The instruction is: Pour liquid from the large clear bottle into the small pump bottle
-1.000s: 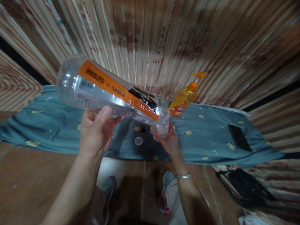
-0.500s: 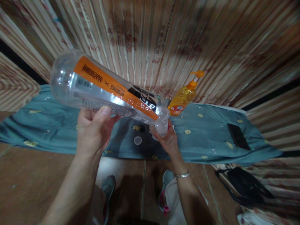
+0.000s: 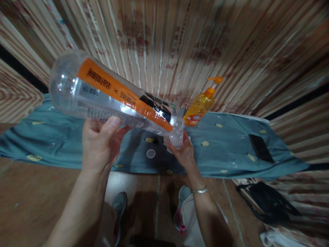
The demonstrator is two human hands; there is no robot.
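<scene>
A large clear plastic bottle (image 3: 115, 92) with an orange-and-black label lies tipped in the air, its mouth low and to the right. My left hand (image 3: 101, 144) is closed round its underside, thumb along the near side. Under the bottle's mouth, my right hand (image 3: 184, 151) grips a small translucent cup (image 3: 176, 138), which touches or nearly touches the bottle's rim. Whether liquid is flowing between them I cannot tell. Some whitish crumpled material, partly hidden, shows beside the right fingers. On the cloth below sits a small round translucent lid (image 3: 150, 153).
An orange pump bottle (image 3: 199, 108) of yellow liquid stands behind my right hand on the teal pineapple-print cloth (image 3: 221, 151). Further right lies a black phone (image 3: 260, 148). A small dark object (image 3: 156, 140) is near the lid. A black bag (image 3: 269, 202) rests at lower right, and a pleated curtain (image 3: 159, 44) hangs behind.
The bottle's base has shifted slightly left and up with my left hand. My right hand stays nearly in place with the cup at the bottle's mouth.
</scene>
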